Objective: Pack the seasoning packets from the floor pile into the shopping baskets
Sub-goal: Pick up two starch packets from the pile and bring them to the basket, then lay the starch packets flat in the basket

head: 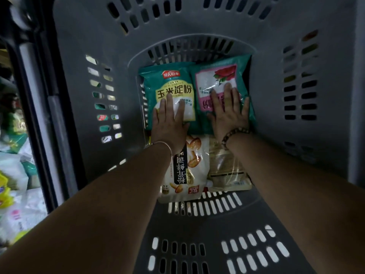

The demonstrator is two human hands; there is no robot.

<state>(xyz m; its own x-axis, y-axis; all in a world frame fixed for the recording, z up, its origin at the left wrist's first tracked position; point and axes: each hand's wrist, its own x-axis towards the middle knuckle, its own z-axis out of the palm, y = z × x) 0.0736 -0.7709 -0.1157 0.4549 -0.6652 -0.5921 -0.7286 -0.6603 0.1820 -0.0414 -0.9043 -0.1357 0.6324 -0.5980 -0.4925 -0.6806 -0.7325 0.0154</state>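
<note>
I look down into a deep grey shopping basket [276, 95] with slotted walls. On its bottom lie a teal corn-starch packet [169, 84] and, to its right, a teal and pink packet with a rose picture [217, 80]. My left hand [169, 123] lies flat on the corn-starch packet, fingers spread. My right hand [230, 113] lies flat on the rose packet. Nearer to me sit a white mushroom-seasoning packet [189, 171] and a beige packet [227, 171], partly hidden under my wrists.
Outside the basket's left wall, a pile of seasoning packets [13, 184] covers the floor, white, green and yellow. A dark basket handle bar [53, 115] runs along the left rim. The basket walls stand close on all sides.
</note>
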